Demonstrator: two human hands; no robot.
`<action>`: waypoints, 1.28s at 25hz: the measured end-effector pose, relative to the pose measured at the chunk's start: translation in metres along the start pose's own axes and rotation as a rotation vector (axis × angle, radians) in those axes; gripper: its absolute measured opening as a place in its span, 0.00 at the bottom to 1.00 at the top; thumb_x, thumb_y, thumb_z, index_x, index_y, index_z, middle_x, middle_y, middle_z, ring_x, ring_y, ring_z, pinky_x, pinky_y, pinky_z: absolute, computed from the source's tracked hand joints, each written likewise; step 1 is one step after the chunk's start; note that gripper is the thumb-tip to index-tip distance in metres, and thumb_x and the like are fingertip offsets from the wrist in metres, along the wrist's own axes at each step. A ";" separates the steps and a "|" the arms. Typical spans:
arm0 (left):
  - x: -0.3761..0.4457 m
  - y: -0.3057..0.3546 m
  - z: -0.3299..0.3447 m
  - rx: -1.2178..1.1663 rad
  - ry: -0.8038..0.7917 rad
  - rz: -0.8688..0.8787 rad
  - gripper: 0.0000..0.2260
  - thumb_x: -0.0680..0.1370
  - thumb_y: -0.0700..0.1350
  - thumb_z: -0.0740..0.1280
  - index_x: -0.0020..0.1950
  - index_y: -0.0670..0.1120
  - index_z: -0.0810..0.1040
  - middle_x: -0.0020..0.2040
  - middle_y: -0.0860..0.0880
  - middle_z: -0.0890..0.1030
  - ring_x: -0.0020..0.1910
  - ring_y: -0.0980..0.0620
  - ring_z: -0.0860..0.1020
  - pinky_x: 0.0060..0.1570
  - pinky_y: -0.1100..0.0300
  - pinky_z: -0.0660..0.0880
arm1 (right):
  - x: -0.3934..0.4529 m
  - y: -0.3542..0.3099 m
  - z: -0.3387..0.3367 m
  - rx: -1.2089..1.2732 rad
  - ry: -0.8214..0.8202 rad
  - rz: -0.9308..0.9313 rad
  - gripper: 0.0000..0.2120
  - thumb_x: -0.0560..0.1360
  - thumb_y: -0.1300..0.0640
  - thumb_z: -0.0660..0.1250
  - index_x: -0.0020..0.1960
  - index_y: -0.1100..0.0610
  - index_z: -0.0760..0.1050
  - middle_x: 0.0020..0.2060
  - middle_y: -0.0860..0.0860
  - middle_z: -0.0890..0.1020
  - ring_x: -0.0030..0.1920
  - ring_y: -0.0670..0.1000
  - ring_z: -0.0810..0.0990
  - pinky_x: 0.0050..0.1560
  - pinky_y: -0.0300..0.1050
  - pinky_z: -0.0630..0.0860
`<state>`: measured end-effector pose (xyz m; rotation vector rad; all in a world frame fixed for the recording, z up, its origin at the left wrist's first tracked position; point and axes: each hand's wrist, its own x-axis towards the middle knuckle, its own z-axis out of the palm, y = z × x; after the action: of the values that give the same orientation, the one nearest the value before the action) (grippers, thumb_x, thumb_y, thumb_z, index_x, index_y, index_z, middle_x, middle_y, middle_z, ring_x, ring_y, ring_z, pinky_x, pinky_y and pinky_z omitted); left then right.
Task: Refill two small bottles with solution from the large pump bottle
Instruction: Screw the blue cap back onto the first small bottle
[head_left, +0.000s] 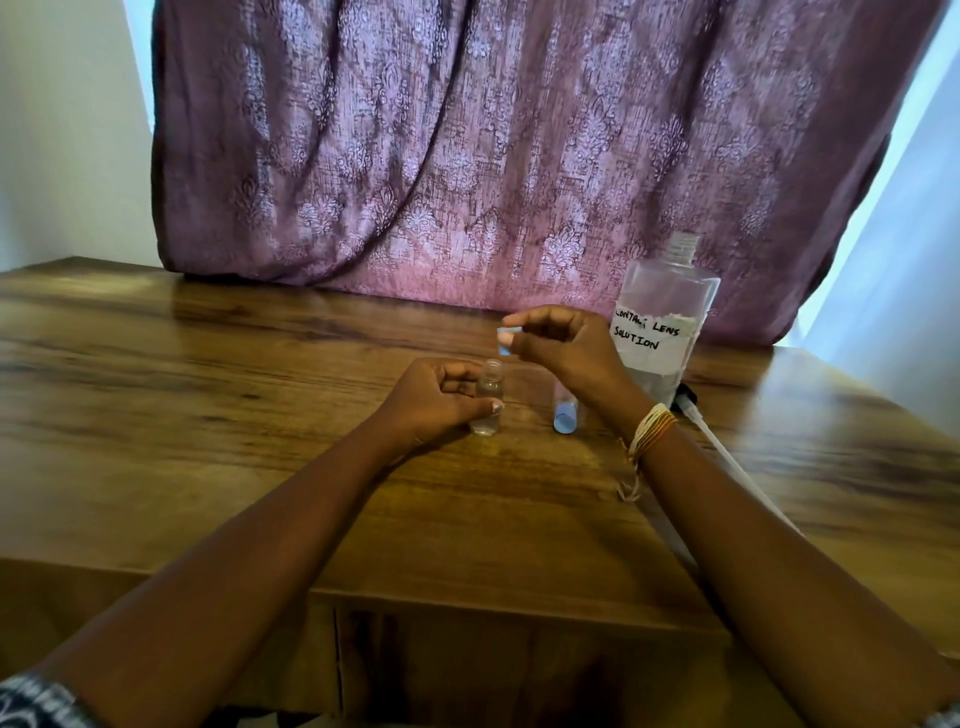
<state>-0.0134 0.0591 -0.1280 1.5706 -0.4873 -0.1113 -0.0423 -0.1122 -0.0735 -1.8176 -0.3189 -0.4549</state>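
Head view. An uncapped small clear bottle (489, 397) stands upright on the wooden table (208, 395), near its middle, with clear liquid in its lower part. The left hand (436, 400) is curled around this bottle from the left, thumb tip against its front wall. Just above and slightly behind the open neck, the right hand (563, 345) hovers with fingers bent, pinching a small blue cap (504, 343) between thumb and forefinger (the cap is mostly hidden, so only a blue sliver shows). A second small bottle (563, 415), fitted with a blue cap, sits just right of the first, partly covered by the right wrist; whether it stands or lies cannot be told. Behind and to the right stands the large clear bottle (665, 322), its threaded neck open, bearing a torn paper label handwritten "CONTACT LENS SOLUTION". Its removed pump (711, 436) lies on the table beside its base, the white tube pointing toward the viewer. Thread bracelets (649, 431) circle the right wrist. A purple patterned curtain (493, 145) hangs behind the table.
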 end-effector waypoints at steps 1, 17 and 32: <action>0.000 0.000 0.000 -0.004 -0.002 -0.003 0.12 0.69 0.32 0.74 0.50 0.44 0.83 0.43 0.45 0.86 0.46 0.45 0.84 0.53 0.46 0.80 | -0.002 -0.002 0.001 -0.014 -0.023 -0.008 0.07 0.69 0.66 0.75 0.47 0.61 0.81 0.42 0.54 0.85 0.43 0.49 0.84 0.47 0.39 0.82; -0.003 0.002 0.000 0.043 -0.005 0.039 0.11 0.69 0.34 0.75 0.49 0.45 0.84 0.45 0.40 0.86 0.44 0.43 0.83 0.50 0.44 0.80 | -0.007 0.001 0.018 -0.297 0.000 -0.091 0.13 0.66 0.56 0.80 0.44 0.61 0.81 0.36 0.54 0.84 0.33 0.44 0.78 0.35 0.32 0.76; -0.002 -0.001 -0.001 0.001 -0.017 0.022 0.11 0.69 0.33 0.75 0.48 0.45 0.85 0.47 0.40 0.86 0.48 0.42 0.84 0.55 0.40 0.79 | -0.006 0.003 0.015 -0.251 -0.071 -0.086 0.11 0.67 0.59 0.78 0.48 0.57 0.81 0.39 0.50 0.83 0.37 0.44 0.80 0.41 0.37 0.79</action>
<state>-0.0144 0.0611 -0.1289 1.5659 -0.5180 -0.1078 -0.0445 -0.0989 -0.0823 -2.0739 -0.4049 -0.5087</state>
